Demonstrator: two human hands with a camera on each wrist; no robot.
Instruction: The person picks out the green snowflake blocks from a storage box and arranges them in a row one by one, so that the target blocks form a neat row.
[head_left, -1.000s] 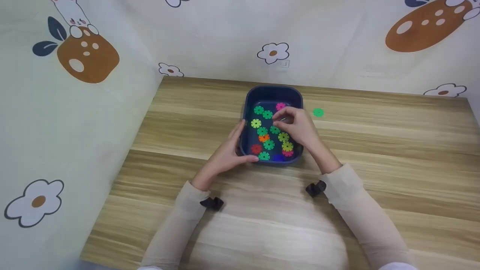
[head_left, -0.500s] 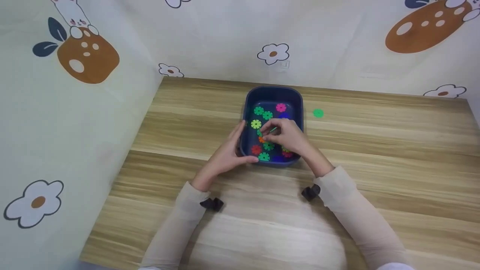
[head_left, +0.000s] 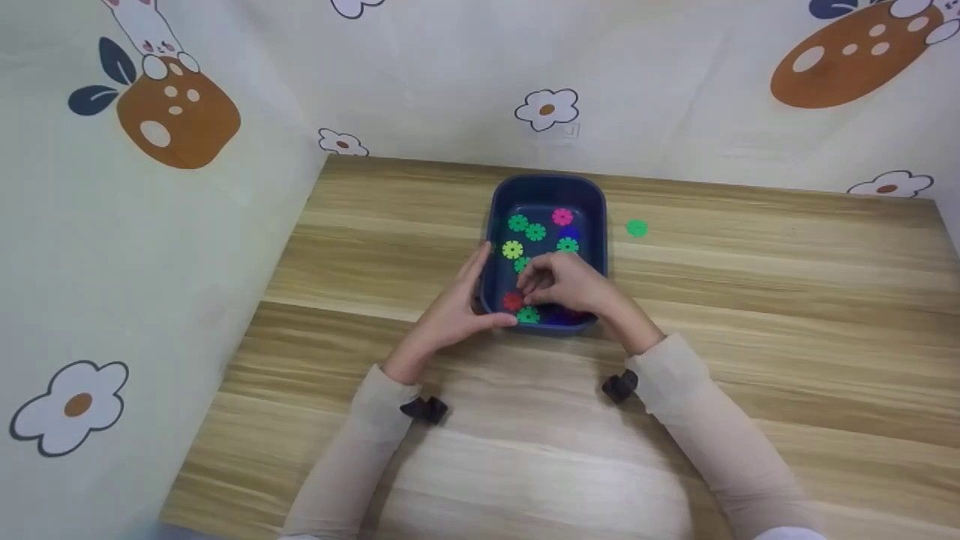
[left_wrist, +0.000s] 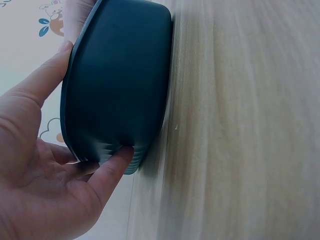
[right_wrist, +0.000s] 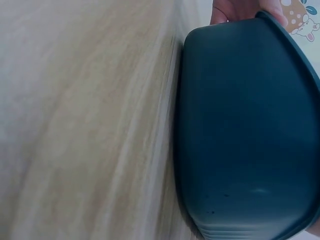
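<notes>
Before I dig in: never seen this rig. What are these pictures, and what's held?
No machine: a person's bare left hand holds a dark blue tub by its near left corner. The right hand reaches in; whether it holds anything is hidden. The tub stands on a wooden table, with colourful notched discs inside and a loose green disc beside it. The head camera looks down on all this; the left wrist camera and right wrist camera mostly see the tub's outside.
</notes>
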